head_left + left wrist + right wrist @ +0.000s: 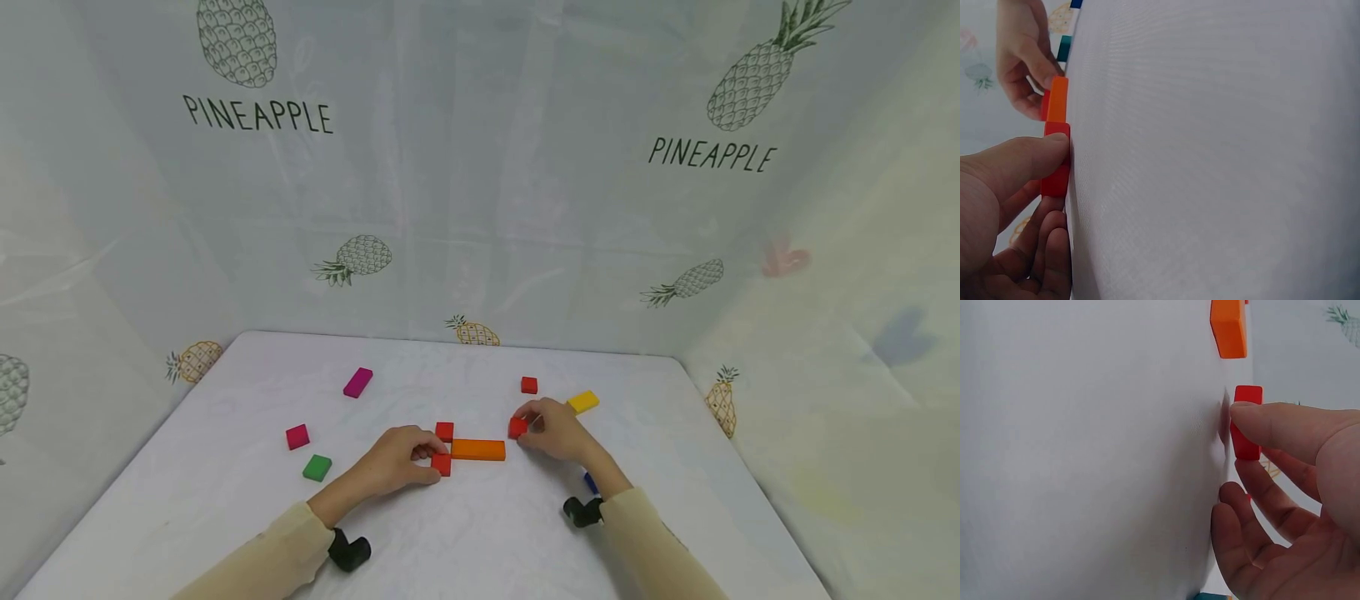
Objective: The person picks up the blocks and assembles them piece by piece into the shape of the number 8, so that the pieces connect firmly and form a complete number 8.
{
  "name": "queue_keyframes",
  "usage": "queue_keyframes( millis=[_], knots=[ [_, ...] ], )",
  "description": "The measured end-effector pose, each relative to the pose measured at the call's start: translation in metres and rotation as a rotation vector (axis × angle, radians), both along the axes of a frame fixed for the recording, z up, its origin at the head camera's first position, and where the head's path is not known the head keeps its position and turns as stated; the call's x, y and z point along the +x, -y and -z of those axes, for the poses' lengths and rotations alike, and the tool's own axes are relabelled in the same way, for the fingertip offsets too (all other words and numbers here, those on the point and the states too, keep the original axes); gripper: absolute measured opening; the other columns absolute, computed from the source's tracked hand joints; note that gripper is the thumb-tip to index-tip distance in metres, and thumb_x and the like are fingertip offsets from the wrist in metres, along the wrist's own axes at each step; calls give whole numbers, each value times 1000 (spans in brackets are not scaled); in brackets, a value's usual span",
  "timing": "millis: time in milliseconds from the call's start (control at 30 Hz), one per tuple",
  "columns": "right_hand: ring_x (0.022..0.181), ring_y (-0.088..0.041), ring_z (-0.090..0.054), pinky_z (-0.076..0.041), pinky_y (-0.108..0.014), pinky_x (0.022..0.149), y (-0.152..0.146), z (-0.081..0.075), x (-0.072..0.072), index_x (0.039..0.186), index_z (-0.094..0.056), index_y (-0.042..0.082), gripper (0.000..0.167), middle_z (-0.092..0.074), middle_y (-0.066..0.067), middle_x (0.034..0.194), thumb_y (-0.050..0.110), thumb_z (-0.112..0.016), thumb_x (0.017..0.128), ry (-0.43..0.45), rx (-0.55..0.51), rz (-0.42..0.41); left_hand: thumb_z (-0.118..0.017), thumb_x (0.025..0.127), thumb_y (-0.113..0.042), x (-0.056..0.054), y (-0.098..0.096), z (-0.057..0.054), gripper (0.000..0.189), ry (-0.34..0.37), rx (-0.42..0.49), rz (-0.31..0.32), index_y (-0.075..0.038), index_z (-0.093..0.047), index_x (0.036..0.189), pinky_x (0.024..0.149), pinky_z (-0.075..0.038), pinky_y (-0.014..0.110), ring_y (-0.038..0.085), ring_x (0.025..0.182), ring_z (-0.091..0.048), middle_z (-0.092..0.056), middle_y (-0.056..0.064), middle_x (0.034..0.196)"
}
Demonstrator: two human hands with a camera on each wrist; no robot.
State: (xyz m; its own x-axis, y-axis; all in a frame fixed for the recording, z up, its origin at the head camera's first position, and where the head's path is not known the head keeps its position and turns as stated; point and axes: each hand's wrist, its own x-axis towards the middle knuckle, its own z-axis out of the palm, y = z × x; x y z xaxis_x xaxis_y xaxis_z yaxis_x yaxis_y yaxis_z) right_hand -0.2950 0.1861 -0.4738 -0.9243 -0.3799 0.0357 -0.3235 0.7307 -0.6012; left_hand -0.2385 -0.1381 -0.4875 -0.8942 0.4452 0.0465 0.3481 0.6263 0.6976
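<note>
Smooth orange rectangular bar [478, 450] with red blocks at its left end; its right end bare.

The left hand's [401, 460] fingers pinch a small red square-faced block [441, 465] at the bar's near left corner; a second red block [444, 431] sits at the far left corner, so that end looks nearly done; the right hand's [557, 429] fingers grasp a third red block [518, 427], seemingly raised off the white surface [480, 542] and apart from the bar, so that side looks unfinished; lying loose are a fourth red block [529, 385], a yellow oblong [582, 402], a magenta oblong [357, 382], a crimson block [297, 437], a flat green block [317, 467] and a blue piece [590, 482] (mostly hidden by the right forearm); whether these belong to the arrangement, I cannot tell.
</note>
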Motion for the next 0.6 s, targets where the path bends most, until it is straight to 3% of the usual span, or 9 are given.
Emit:
queue_keyframes(
  millis=[600],
  knots=[
    [98, -17, -57, -53, -33, 86, 6, 2, 4, 116, -74, 16, 28, -65, 3, 102, 14, -85, 91, 21, 4, -56, -89, 87, -20, 0, -1, 1, 27, 0, -5, -6, -20, -77, 112, 79, -49, 28, 19, 94, -57, -65, -3, 97]
  ],
)
